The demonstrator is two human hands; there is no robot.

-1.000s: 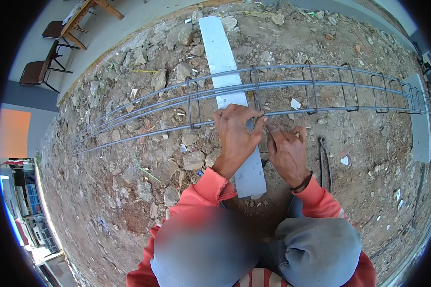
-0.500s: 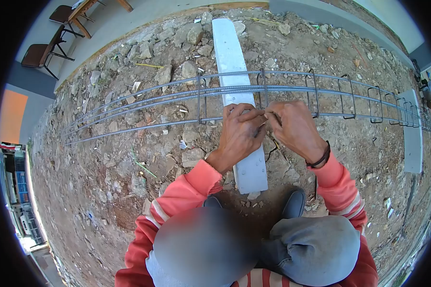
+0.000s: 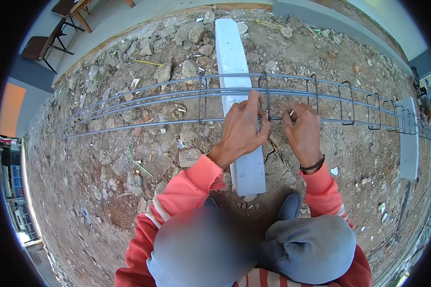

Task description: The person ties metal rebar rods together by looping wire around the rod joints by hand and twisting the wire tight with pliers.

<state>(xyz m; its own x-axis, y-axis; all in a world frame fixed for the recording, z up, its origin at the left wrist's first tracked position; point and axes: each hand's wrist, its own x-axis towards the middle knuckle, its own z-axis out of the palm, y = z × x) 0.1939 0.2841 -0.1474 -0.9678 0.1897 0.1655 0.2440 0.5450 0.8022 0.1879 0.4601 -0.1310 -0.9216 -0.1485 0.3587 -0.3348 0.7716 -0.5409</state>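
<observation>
A long cage of steel reinforcing bars (image 3: 148, 101) with square wire stirrups runs across in front of me. It rests over a pale, light-blue block (image 3: 250, 167). My left hand (image 3: 244, 125) is at the near bars above the block, its fingers curled about a stirrup (image 3: 266, 103), with the thumb by the lower bar. Just right of that stirrup, my right hand (image 3: 302, 133) is closed in a pinch at the near bar. A tiny pale bit shows at its fingertips, too small to name.
Rubble and stones (image 3: 164, 72) cover the dirt ground. A second pale block (image 3: 409, 143) supports the cage at the right. Brown chairs (image 3: 37, 47) and a wooden table (image 3: 81, 14) stand at upper left. My shoes (image 3: 289, 205) are close to the nearer block.
My hands, together at the stirrup before, have come apart. The right hand has drawn a little right and down; the left index finger has risen toward the middle bars.
</observation>
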